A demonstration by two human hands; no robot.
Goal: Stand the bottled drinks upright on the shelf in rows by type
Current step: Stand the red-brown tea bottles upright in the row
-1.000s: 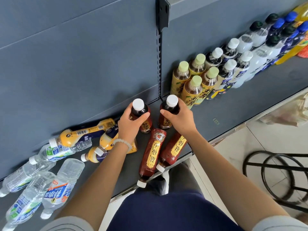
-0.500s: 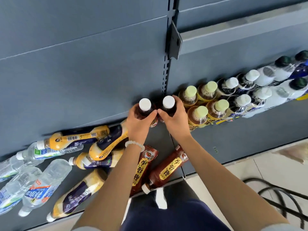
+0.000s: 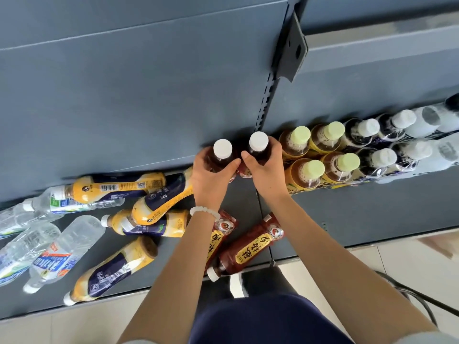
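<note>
two dark brown white-capped plastic drink bottles (image 3: 258, 151), one gripped in each hand, left hand (image 3: 211, 177) and right hand (image 3: 267, 173), have moved back against the grey shelf (image 3: 347, 209) wall beside the green-capped row (image 3: 320, 150); a new row begins.

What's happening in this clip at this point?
A person is stocking a shelf. The left hand and right hand each grip an upright dark tea bottle beside the green-capped bottles. Two red-labelled bottles, the yellow ones and the water bottles lie flat.
</note>
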